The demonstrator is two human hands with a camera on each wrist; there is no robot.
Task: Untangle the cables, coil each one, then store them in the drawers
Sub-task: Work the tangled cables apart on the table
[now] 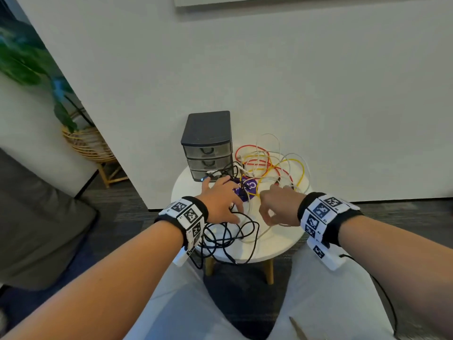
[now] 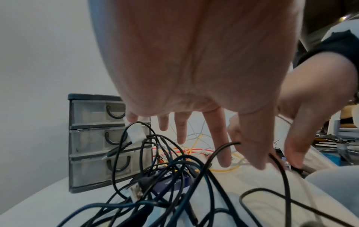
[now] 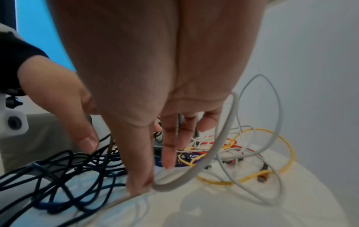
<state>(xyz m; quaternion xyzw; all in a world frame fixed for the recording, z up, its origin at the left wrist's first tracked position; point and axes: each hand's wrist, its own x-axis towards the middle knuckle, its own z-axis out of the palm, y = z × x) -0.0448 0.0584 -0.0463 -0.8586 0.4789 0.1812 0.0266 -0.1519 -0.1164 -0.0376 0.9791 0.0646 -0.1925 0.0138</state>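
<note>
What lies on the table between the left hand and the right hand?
Between the left hand and the right hand, the head view shows a purple card under crossing yellow cable and white cable strands; nearer, bare table.

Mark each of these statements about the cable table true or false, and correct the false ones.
1. All three drawers of the drawer unit are closed. True.
2. The black cables lie coiled in a neat bundle. False: they sprawl tangled over the round white table's near edge.
3. The yellow cable lies right of the drawer unit. True.
4. The left hand is pulling a drawer handle. False: its fingers are spread over the black cables.
5. The right hand has a white cable at its fingers. True.
</note>
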